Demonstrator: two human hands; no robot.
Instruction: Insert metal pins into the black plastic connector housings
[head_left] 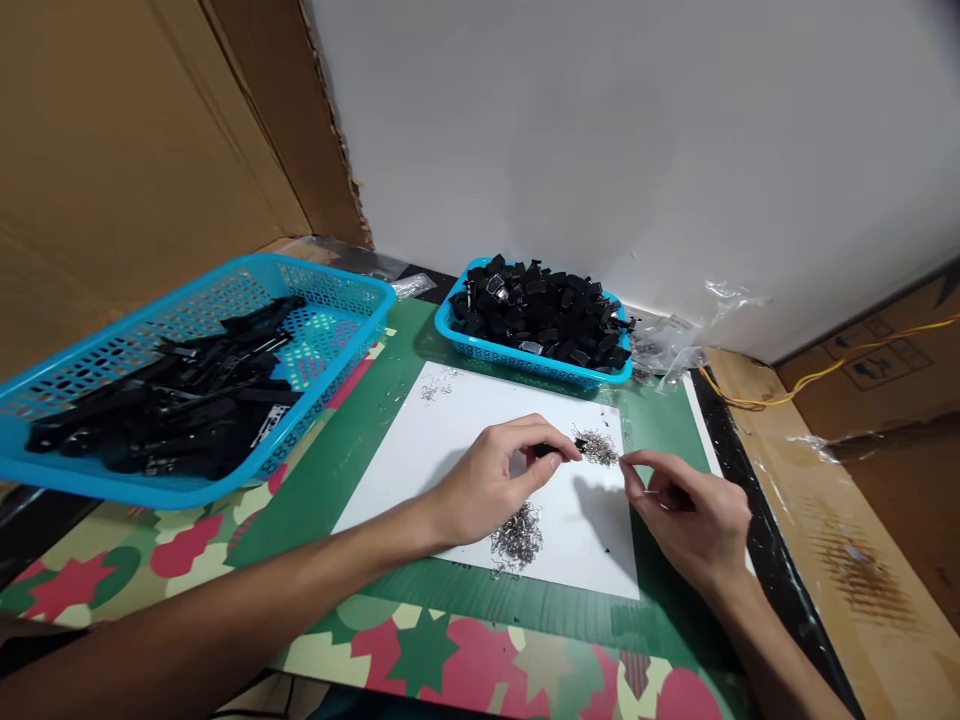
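Note:
My left hand (501, 470) holds a small black plastic part (546, 450) between thumb and fingers, above a white sheet (450, 445). To its right, my right hand (686, 505) is closed in a pinch at the sheet's right edge. Whatever sits between those fingertips is too small to name. One pile of tiny bent metal pieces (600, 448) lies between the two hands. Just below my left hand is a second metal pile (517, 540), and a few more scattered pieces (437, 386) lie near the sheet's far left corner.
A blue basket (337, 385) of long black parts stands on the left. Behind the sheet, a smaller blue basket (536, 370) is heaped with black parts. Clear plastic bags (664, 345) lie beside it. A yellow wire (795, 390) and cardboard (885, 385) are on the right.

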